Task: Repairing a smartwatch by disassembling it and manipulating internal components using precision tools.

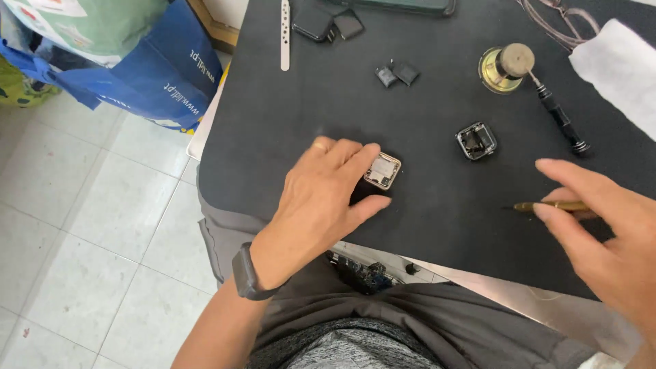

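A: Hands first. Where are they?

B: The left hand (326, 198) lies flat on the black mat (273, 137) near its front edge, fingers spread and loose, thumb and forefinger tips touching a small square silver case (382, 171). It steadies the case rather than clamping it. A dark band sits on that wrist.

A: And the right hand (608, 239)?

B: It pinches a thin brass tool (550, 206) at the front right of the mat, tip pointing left toward the case but well apart from it.

A: What lies around?

B: A black square case (476, 141) sits open-side up to the right of the silver one, near the mat's middle. Behind it, a round brass pot (504, 68) with a black screwdriver (559, 117) running from it toward the right edge. Two small dark parts (397, 74) lie further back, and metal tweezers (285, 34) with two dark blocks (328, 24) near the back edge. A white cloth (618, 68) covers the back right corner.

A: Anything in the cases?

B: The silver one shows grey innards, too small to tell. The black one looks mostly hollow.

A: Anything between tool and case?

B: Only bare mat. A blue bag (164, 68) stands on the tiled floor off the left edge.
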